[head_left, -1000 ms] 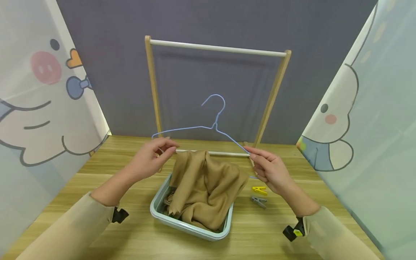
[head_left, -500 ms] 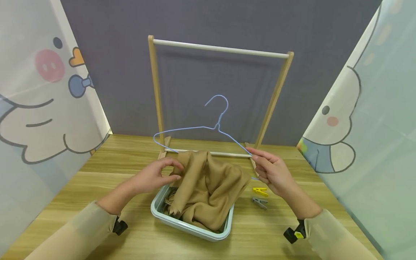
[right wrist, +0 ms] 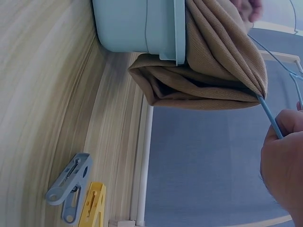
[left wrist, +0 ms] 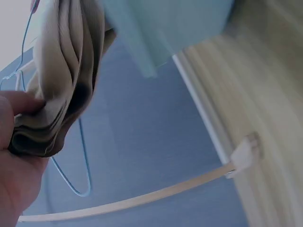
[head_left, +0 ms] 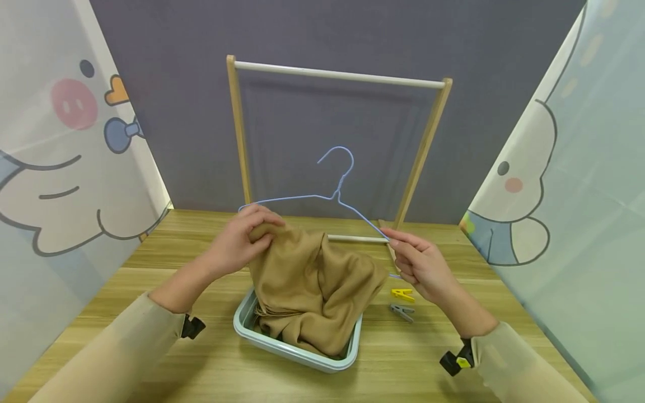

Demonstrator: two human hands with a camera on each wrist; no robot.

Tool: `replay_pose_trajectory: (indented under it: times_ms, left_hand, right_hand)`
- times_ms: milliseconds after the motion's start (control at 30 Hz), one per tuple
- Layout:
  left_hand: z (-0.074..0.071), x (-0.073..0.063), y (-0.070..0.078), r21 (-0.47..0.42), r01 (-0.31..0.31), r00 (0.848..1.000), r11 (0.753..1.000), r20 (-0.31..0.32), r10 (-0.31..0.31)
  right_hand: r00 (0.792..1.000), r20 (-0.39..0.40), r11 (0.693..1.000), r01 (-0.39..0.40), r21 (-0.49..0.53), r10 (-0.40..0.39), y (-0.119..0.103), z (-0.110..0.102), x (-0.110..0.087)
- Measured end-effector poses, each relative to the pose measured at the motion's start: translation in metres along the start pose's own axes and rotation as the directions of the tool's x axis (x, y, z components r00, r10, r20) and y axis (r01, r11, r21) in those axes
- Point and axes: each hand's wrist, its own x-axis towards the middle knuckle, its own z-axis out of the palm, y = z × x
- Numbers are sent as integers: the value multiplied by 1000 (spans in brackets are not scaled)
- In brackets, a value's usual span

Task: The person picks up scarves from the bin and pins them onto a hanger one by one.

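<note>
A brown fringed scarf [head_left: 302,274] hangs folded over the bottom bar of a blue wire hanger [head_left: 290,198], its lower part lying in a pale blue-green basin [head_left: 297,354]. My left hand [head_left: 229,240] pinches the scarf's upper left edge and lifts it near the hanger's left end. In the left wrist view, layered folds of the scarf [left wrist: 54,75] sit between thumb and fingers. My right hand [head_left: 423,266] grips the hanger's right side, keeping it upright with the hook on top. The right wrist view has the hanger's wire [right wrist: 270,116] running from the scarf into that hand.
Behind the hanger stands a wooden rack [head_left: 234,129] with a white top rail [head_left: 337,74]. A yellow clothespin [head_left: 402,295] and a grey clothespin [head_left: 401,312] lie on the wooden table [head_left: 433,358] right of the basin. Printed curtains hang at both sides.
My left hand dropped from the hanger's left end to the scarf, took its edge and raised it up and left. My right hand keeps holding the hanger, nearly still.
</note>
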Motion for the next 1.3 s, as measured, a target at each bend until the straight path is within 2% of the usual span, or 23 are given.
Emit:
replay_pose_trajectory:
  times_ms: [100,167,233,300,367,400,467,533,600,667,700,733,800,867,933,1000,1033,1067,1200,1233,1300]
  left_hand:
    - [0,14,-1,81,-86,994,993,-54,90]
    - [1,21,-3,164,-124,990,979,-53,134]
    - [2,24,-6,271,-160,985,949,-19,171]
    - [4,25,-10,375,-196,979,906,23,202]
    - [6,24,-13,442,-223,973,869,45,227]
    - [6,22,-14,455,-226,972,862,44,232]
    - [6,16,-17,440,-209,975,874,22,222]
    - [3,7,-17,378,-164,983,911,-11,182]
    - [-1,-6,-15,304,-88,993,949,-44,106]
    - [-6,-22,-12,246,14,997,969,-74,5]
    - [-8,-30,-10,223,75,995,972,-83,-58]
    - [-10,-39,-8,202,140,988,969,-85,-125]
    - [-13,-54,-3,159,260,965,952,-56,-255]
    - [-14,-66,1,108,364,929,925,24,-369]
    - [-12,-73,5,63,428,893,902,124,-433]
    - [-9,-76,8,40,455,868,890,202,-453]
    - [-7,-77,9,36,454,865,890,223,-450]
    - [-4,-77,10,36,444,868,895,231,-439]
    - [7,-75,13,59,358,916,932,174,-363]
    - [9,-74,14,63,344,924,937,153,-350]
    - [12,-71,16,70,343,930,937,117,-349]
  right_hand:
    - [1000,13,1000,0,11,0,1,-1,0]
    - [1000,16,1000,-2,18,2,1,-1,-1]
    - [1000,14,1000,-3,18,2,1,0,-2]
    - [1000,8,1000,-6,14,5,1,1,-2]
    - [1000,3,1000,-7,7,7,1,1,-2]
    - [1000,2,1000,-7,5,7,0,2,-2]
    - [1000,0,1000,-4,2,4,0,2,-2]
    - [1000,-1,1000,2,3,-2,1,1,-3]
    - [1000,-2,1000,9,2,-9,1,0,-3]
    - [1000,-5,1000,9,-1,-9,2,-1,-4]
    - [1000,-8,1000,7,-3,-7,3,-2,-4]
    - [1000,-12,1000,4,-6,-4,3,-2,-4]
    - [1000,-21,1000,0,-13,0,3,-2,-4]
    - [1000,-30,1000,-7,-19,6,4,-3,-4]
    - [999,-33,1000,-7,-21,6,4,-3,-4]
    - [999,-37,1000,-3,-21,2,4,-4,-5]
    - [999,-37,1000,-1,-19,0,4,-4,-5]
    - [999,-34,1000,3,-16,-3,4,-4,-6]
    - [1000,-28,1000,5,-13,-5,3,-4,-6]
    - [1000,-26,1000,3,-15,-3,3,-4,-6]
    - [1000,-27,1000,-2,-23,1,3,-3,-6]
